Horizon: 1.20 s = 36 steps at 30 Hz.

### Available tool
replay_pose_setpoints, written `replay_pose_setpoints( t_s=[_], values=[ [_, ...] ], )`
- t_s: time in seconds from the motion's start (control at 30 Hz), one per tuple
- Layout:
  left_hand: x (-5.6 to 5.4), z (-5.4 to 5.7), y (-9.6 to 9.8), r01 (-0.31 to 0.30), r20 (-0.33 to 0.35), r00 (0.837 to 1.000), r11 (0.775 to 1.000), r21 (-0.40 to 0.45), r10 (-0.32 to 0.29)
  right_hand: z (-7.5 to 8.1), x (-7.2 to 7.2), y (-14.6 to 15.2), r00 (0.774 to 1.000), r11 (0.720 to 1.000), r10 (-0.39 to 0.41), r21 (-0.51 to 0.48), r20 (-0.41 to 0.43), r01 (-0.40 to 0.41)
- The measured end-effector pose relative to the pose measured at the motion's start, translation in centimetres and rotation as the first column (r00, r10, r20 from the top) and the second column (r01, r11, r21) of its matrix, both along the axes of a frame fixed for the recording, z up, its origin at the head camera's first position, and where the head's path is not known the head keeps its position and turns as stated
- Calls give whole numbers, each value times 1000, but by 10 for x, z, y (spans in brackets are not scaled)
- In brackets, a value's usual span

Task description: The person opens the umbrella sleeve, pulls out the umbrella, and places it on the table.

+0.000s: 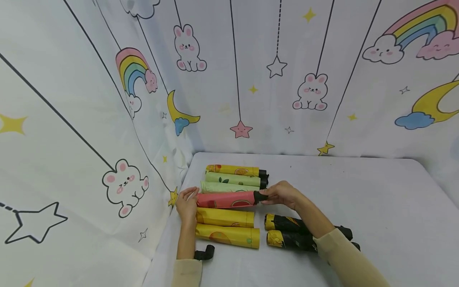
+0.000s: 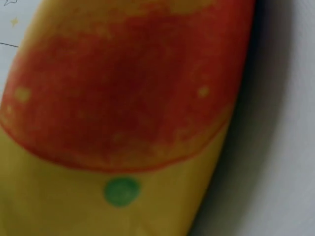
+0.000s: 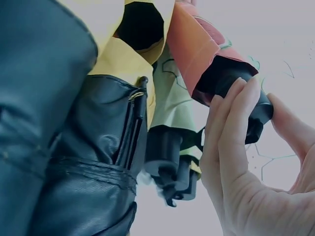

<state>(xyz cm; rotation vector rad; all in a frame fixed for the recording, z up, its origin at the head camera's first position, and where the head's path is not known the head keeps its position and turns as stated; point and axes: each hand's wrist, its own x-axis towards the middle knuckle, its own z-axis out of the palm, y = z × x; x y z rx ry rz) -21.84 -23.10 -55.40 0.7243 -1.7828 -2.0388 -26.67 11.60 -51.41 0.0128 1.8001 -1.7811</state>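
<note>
A red watermelon-print umbrella sleeve [image 1: 227, 199] lies across the row in the head view, with a black umbrella handle [image 3: 258, 115] sticking out of its open right end. My right hand [image 1: 283, 194] pinches that handle between thumb and fingers. At the sleeve's left end, my left hand [image 1: 187, 204] grips it with bent fingers, partly hidden by the angle. Two yellow sleeves [image 1: 226, 218] lie just nearer to me; the closest has an orange-red fruit print [image 2: 123, 93] that fills the left wrist view.
Behind the red sleeve lie two green sleeved umbrellas [image 1: 233, 179] and a yellow one [image 1: 233, 170], black handles to the right. Two bare black folded umbrellas [image 1: 294, 240] with yellow ends lie under my right forearm. A black curved piece [image 1: 205, 252] sits by my left wrist.
</note>
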Motion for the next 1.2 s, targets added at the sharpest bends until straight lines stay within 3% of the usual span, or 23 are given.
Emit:
replay_pose_setpoints(
  t_s=[0.6,1.2],
  values=[
    [0,1,-1,5,6,1000,1000,14,-5,12,2,13,1000,1000,-11,8,-24,11],
    [0,1,0,9,-9,1000,1000,29,-9,14,3,32,999,1000,6,-27,-36,-7]
  ],
)
